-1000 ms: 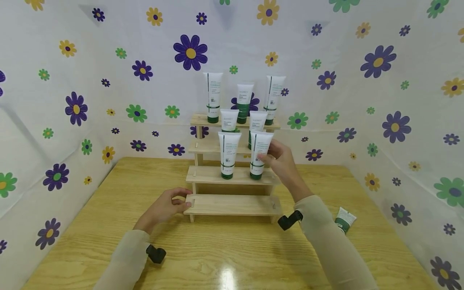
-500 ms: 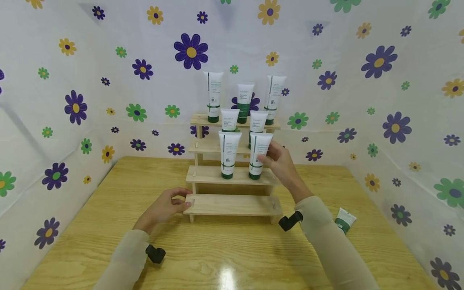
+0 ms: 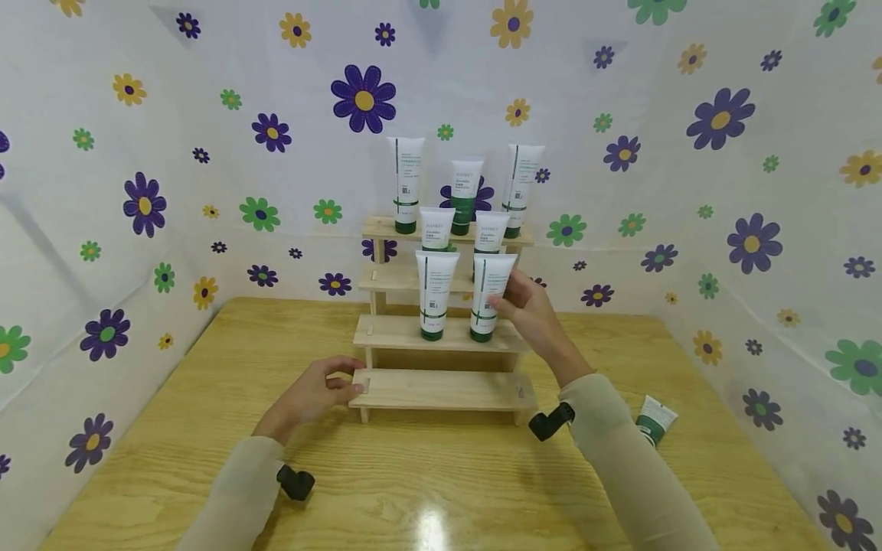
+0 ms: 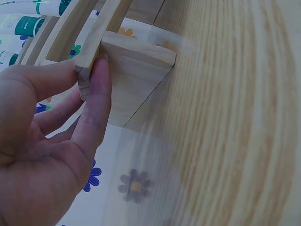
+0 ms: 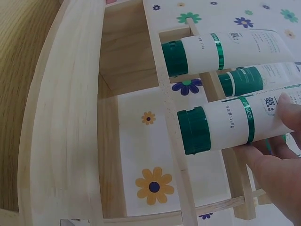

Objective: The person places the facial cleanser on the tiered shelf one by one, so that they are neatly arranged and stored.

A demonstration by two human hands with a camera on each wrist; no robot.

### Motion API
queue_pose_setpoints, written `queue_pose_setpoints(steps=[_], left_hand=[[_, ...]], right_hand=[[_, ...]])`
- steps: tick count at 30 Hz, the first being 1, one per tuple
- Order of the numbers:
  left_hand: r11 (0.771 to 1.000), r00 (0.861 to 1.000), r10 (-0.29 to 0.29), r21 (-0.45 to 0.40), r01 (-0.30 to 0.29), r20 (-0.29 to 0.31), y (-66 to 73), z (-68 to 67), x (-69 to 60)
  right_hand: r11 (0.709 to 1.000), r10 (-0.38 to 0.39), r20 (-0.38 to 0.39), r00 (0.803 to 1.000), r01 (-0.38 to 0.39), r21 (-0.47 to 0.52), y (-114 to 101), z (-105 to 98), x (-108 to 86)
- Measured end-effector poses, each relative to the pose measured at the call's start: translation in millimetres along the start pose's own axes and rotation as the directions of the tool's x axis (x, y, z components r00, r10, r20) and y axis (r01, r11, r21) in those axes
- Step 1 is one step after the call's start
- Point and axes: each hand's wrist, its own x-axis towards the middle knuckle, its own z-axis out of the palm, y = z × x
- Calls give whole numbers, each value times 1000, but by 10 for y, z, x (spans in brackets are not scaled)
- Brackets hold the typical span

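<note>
My left hand (image 3: pixel 319 392) pinches the left end of the lowest board of a wooden tiered shelf (image 3: pixel 441 389); thumb and fingers clasp the board's edge in the left wrist view. Around a white squeeze tube (image 3: pixel 491 291) with a green cap, standing cap-down on the second board from the bottom, my right hand (image 3: pixel 537 317) has thumb and fingers closed. In the right wrist view the tube's cap (image 5: pixel 194 131) meets the board. Left of it, a similar tube (image 3: pixel 435 295) stands on the same board, apart from it. My fingers behind the held tube are partly hidden.
Two smaller tubes, a left one (image 3: pixel 436 229) and a right one (image 3: pixel 491 232), stand one tier higher. Several tubes, including a tall one (image 3: pixel 406 184), occupy the top board. Another tube (image 3: pixel 655 419) lies on the table at right. Flowered cloth (image 3: pixel 276 191) surrounds the table.
My right hand has shifted the tube slightly left along its board, nearer the tube beside it. The left hand has stayed on the lowest board's end.
</note>
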Motion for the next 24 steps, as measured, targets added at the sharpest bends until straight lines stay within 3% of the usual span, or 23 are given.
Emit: queue_pose_setpoints(steps=[15, 24], left_hand=[[1000, 1000, 5, -5, -5, -4, -19, 0, 9], [1000, 1000, 0, 3, 0, -15, -34, -2, 12]], right_hand=[[998, 23, 51, 998, -20, -61, -11, -84, -1], [982, 40, 66, 997, -27, -187, -88, -475, -74]])
